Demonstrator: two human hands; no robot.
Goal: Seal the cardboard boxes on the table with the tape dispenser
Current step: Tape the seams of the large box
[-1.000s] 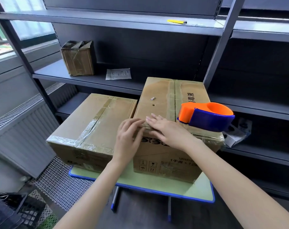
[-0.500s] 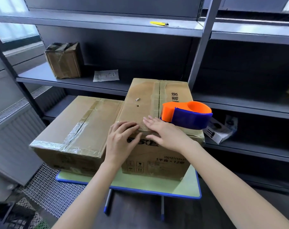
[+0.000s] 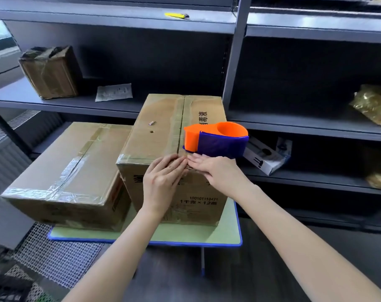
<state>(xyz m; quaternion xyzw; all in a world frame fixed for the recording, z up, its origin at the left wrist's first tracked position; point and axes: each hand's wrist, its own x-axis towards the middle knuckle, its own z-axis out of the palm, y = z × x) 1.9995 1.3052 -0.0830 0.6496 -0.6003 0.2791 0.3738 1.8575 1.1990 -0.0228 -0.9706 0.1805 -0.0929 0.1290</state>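
Brown, taped tall box bears an orange-blue dispenser; left hand, right hand press it, grips flat.

- 2 cardboard boxes on table: low box, tall box
- 1 more, small box, on shelf
- 1 tape dispenser
- my 2 grips: L grip, R grip
- 1 yellow item, 1 paper packet
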